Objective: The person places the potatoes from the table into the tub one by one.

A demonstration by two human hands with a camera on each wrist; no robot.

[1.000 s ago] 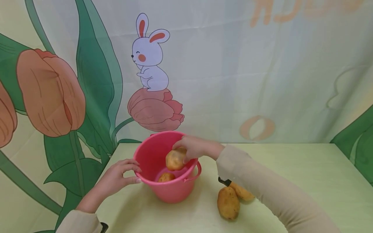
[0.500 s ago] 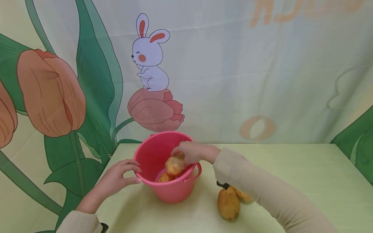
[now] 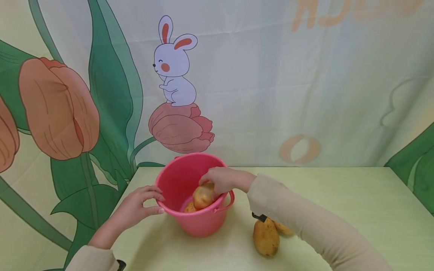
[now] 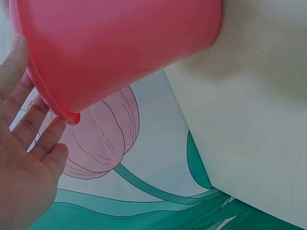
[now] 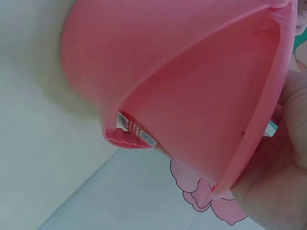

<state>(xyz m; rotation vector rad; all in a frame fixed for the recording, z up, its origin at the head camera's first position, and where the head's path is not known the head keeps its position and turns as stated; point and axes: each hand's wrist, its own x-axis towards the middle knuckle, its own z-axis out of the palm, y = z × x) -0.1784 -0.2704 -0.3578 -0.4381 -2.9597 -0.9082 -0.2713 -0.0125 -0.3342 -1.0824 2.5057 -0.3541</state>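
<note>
A pink bucket [image 3: 201, 226] stands upright on the table in the head view. My left hand [image 3: 137, 205] holds its rim at the left, fingers over the edge and thumb by the front; the left wrist view shows these fingers [image 4: 43, 127] at the rim. Inside the bucket my right hand [image 3: 220, 180] grips a potato [image 3: 202, 197], low over another potato [image 3: 190, 207] that is partly hidden behind it. The right wrist view shows the right hand [image 5: 276, 172] reaching past the rim, with the potato hidden by the bucket wall.
Two more potatoes, one whole [image 3: 266, 238] and one [image 3: 284, 229] partly covered by the right sleeve [image 3: 301, 214], lie on the pale table [image 3: 366, 210] to the right of the bucket. A bucket handle [image 3: 231, 199] hangs at its right side. Behind stands a printed curtain [image 3: 254, 94].
My right hand has lowered the potato deeper into the bucket, and it now covers more of the potato below. The left hand stays at the rim.
</note>
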